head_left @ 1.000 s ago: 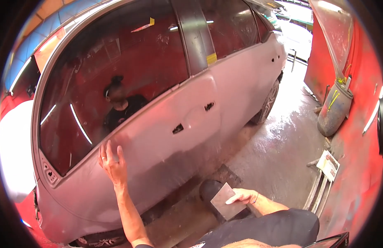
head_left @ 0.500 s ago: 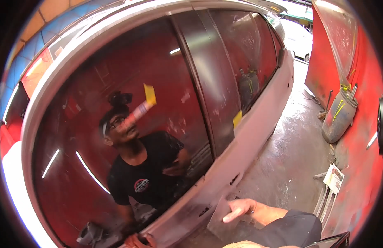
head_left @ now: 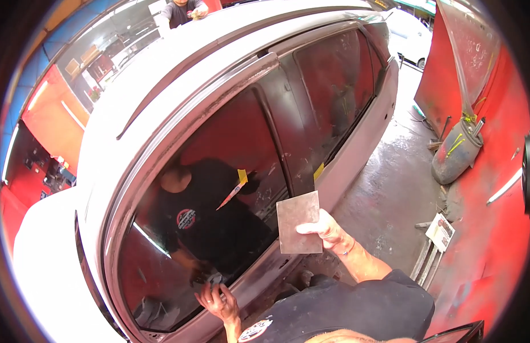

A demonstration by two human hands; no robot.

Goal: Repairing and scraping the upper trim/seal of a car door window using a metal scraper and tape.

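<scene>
A car stands at my left, its side doors a dull pinkish grey with dark window glass (head_left: 219,228). My right hand (head_left: 330,231) grips a flat, grey-brown rectangular plate (head_left: 298,220) by its edge, thumb lying across its face, in front of the door. My left hand (head_left: 219,303) is by the lower edge of the front window, its fingers curled. At its fingertips is a small greyish patch, either a thing held or a reflection. A paper strip with yellow tape (head_left: 241,178) sticks to the glass. More yellow tape (head_left: 318,171) is on the door pillar.
Another person (head_left: 184,11) is beyond the car roof. Along the right red wall (head_left: 493,126) stand a grey cylindrical container (head_left: 456,154) with rods in it and a low rack with a printed sheet (head_left: 440,231). Concrete floor (head_left: 379,211) runs between car and wall.
My view has shifted up and back, bringing the car roof and the other person into sight. My right hand has raised the plate beside the window; my left hand now shows more fully.
</scene>
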